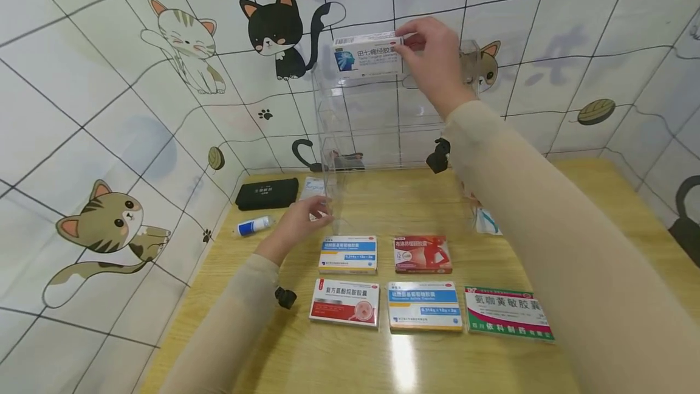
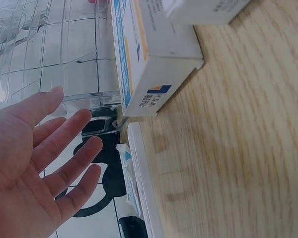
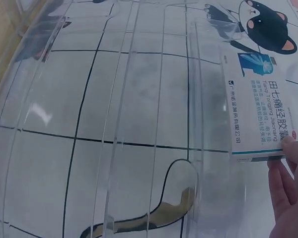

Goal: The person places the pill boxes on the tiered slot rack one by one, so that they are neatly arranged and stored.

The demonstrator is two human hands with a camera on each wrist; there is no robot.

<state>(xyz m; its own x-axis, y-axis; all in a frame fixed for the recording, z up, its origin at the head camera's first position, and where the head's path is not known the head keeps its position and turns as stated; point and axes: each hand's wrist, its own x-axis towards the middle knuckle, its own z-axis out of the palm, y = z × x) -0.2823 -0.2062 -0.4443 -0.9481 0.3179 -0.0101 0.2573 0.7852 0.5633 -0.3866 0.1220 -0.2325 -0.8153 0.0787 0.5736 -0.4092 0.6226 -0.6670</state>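
A white medicine box [image 1: 366,56] with a blue picture is pinched at its right end by my right hand [image 1: 434,59], by the top of a clear plastic shelf rack [image 1: 330,138]. In the right wrist view, thumb and fingers grip that box [image 3: 258,106] at one end. My left hand [image 1: 298,224] is at the rack's lower left side, fingers spread and holding nothing in the left wrist view; whether it touches the rack I cannot tell. Before the rack lie a blue-and-white box [image 1: 348,254] and a red box [image 1: 423,254].
Nearer me on the wooden table are a white-and-red box [image 1: 344,303], another blue-and-white box [image 1: 423,306] and a green-and-white box [image 1: 500,314], partly behind my right sleeve. At left lie a black pouch [image 1: 267,193] and a blue-and-white tube [image 1: 254,225]. Cat-print cloth [image 1: 164,102] surrounds the table.
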